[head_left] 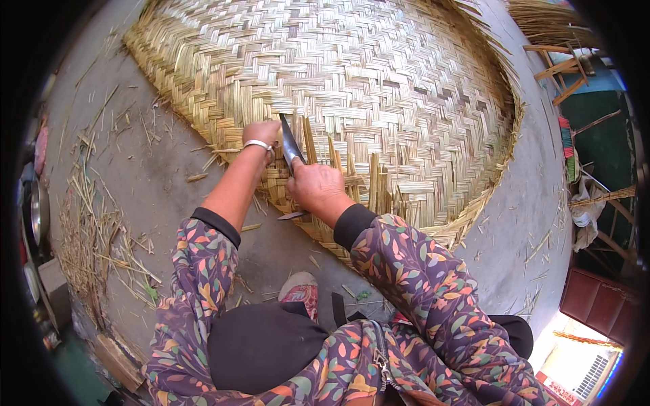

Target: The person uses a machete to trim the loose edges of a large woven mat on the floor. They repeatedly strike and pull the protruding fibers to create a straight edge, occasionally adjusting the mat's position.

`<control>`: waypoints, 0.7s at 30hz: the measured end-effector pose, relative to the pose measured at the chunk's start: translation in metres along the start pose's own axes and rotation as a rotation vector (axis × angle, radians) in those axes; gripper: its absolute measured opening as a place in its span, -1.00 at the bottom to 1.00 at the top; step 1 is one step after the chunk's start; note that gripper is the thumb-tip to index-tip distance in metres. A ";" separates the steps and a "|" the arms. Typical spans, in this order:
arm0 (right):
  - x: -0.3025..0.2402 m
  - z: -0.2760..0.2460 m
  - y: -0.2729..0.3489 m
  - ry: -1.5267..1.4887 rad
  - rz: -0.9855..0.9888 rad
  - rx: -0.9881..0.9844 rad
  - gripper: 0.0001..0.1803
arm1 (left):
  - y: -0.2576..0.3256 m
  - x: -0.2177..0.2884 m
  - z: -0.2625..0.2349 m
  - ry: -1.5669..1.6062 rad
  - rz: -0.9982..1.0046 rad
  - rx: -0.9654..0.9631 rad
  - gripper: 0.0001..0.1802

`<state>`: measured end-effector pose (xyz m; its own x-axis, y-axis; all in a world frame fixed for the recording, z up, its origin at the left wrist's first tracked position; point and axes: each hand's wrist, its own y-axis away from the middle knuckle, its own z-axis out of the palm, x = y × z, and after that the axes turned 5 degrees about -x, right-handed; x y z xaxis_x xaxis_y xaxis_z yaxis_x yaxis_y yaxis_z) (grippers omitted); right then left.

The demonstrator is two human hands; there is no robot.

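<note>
A large woven reed mat [379, 74] with a herringbone pattern spreads out before me, its edge folded up along the right. My right hand [318, 188] is closed around a knife [290, 141]. The knife's dark blade points away from me, over the near left border of the mat; a dark pointed end also shows below the fist. Just left of the blade, my left hand [263, 134], with a white bangle on its wrist, is closed at the mat's border. What its fingers pinch is hidden. Loose strip ends [374, 177] stand up right of my right hand.
Cut straw [101, 230] litters the grey floor at left. My patterned shoe [299, 292] is near the mat's front edge. At far right stand a wooden frame [562, 71] and a white bag [584, 220]; a bundle of reeds [552, 21] lies at the top right.
</note>
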<state>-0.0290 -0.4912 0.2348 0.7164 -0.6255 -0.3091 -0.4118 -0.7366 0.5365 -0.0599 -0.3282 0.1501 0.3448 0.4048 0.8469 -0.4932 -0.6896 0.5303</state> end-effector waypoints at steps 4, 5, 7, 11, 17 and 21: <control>0.005 0.001 -0.003 0.013 -0.016 -0.005 -0.69 | -0.007 -0.008 -0.005 0.119 -0.152 -0.015 -0.80; 0.007 0.002 -0.004 0.020 -0.028 -0.003 -0.69 | -0.008 -0.008 -0.005 0.131 -0.170 0.000 -0.81; 0.011 0.003 -0.007 0.017 -0.018 0.003 -0.69 | -0.012 -0.006 0.001 -0.189 -0.086 0.020 -0.72; 0.016 0.009 -0.009 -0.016 -0.067 0.090 -0.67 | -0.012 0.002 0.007 -0.663 -0.007 0.095 -0.56; 0.010 -0.002 -0.002 0.061 -0.020 0.075 -0.71 | 0.010 0.018 -0.010 -1.141 0.259 0.006 -0.48; 0.005 -0.015 0.031 0.075 -0.060 -0.041 -0.72 | 0.020 0.015 -0.016 -1.224 0.172 0.016 -0.40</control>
<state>-0.0304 -0.5134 0.2616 0.7797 -0.5586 -0.2830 -0.3444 -0.7600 0.5511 -0.0776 -0.3267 0.1741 0.8008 -0.5138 0.3079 -0.5990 -0.6890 0.4081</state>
